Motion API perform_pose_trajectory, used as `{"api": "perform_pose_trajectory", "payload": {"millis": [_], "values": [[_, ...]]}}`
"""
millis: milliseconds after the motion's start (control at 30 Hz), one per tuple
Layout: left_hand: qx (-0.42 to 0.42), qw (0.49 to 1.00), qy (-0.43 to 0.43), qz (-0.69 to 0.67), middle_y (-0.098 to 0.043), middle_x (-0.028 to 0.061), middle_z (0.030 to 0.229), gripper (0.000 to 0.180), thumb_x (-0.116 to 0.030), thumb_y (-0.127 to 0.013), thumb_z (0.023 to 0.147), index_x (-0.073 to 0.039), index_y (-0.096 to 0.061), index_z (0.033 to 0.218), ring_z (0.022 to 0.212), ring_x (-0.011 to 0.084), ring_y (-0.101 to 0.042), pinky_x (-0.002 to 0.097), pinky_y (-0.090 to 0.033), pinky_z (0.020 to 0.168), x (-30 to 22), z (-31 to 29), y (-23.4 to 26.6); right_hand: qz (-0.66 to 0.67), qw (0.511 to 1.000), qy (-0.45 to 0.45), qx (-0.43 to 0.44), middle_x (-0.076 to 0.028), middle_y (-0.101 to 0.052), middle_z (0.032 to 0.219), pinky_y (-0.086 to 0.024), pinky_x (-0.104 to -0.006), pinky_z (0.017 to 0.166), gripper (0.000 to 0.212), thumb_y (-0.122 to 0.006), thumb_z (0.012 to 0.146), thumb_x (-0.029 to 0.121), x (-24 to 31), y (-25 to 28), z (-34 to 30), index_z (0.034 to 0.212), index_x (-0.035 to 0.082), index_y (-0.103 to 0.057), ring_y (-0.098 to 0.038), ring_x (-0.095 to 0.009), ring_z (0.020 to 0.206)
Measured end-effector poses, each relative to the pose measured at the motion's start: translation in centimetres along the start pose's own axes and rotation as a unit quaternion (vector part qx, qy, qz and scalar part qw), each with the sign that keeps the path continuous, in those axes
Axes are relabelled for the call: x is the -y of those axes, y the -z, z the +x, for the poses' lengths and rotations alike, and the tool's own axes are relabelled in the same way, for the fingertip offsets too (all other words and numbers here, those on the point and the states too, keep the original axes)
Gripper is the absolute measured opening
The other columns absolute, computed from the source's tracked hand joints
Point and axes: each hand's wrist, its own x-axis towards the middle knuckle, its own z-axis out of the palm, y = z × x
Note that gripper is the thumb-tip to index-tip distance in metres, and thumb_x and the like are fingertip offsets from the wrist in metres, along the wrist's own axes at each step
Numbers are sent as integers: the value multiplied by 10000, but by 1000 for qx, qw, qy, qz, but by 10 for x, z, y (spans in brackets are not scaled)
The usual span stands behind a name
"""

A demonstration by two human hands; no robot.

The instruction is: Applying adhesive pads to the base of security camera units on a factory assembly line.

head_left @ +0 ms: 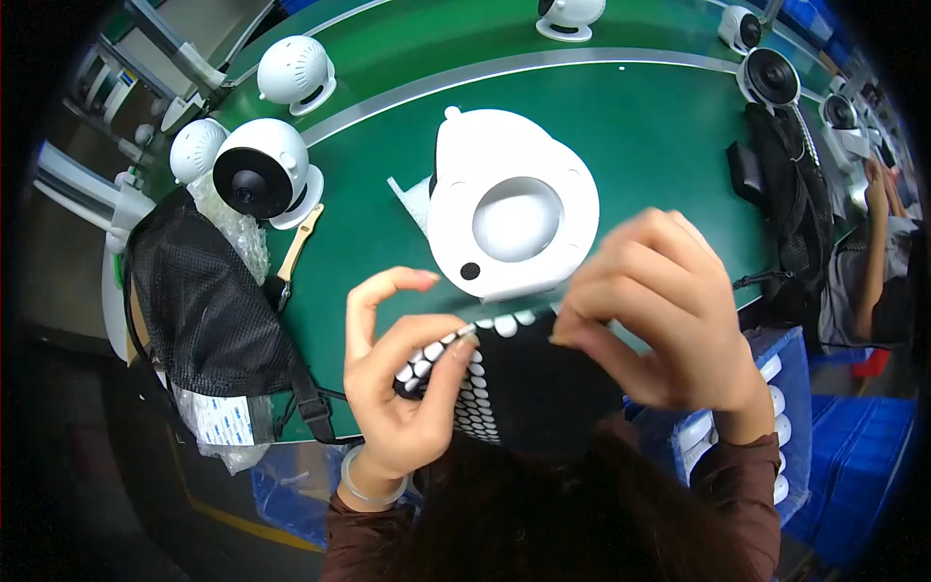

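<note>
My left hand point(407, 388) pinches the upper left edge of a black sheet point(543, 383) bearing rows of white round dots, with the edge curled between thumb and finger. Its index finger is raised. My right hand point(659, 310) is closed in a pinch at the sheet's upper right corner; what its fingertips hold is hidden. Just beyond both hands, a white security camera point(514, 126) lies with its round base turned up. One small black round pad point(470, 272) sits on that base, at its near left.
Left are upright white cameras point(262, 173), a wooden-handled brush point(303, 241) and a black mesh bag point(208, 301). More black bags point(781, 194) lie at right. A blue bin point(800, 427) of white parts stands lower right. A co-worker's arm point(876, 233) shows at far right.
</note>
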Motion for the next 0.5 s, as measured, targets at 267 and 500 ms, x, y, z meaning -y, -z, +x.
{"api": "perform_pose_trajectory", "payload": {"millis": [267,500], "values": [[3,997,54,-55,-553,239,1028,106,57,-613,651,22,-609,751,840,231,-586,282,-426,762,0,-1,-8,61,993,-83,-48,-53,-580,841,-406,-287,670,276,-715,588,56,-4,-1,-9,856,81,-651,-514,-208,758],[-16,1000,-2,-19,-548,233,1036,133,86,-607,635,17,-609,748,842,229,-597,272,-426,763,-1,-5,1,59,994,-90,2,-38,-571,878,-415,-310,671,316,-719,578,66,3,-8,-6,881,80,-628,-516,-218,791]]}}
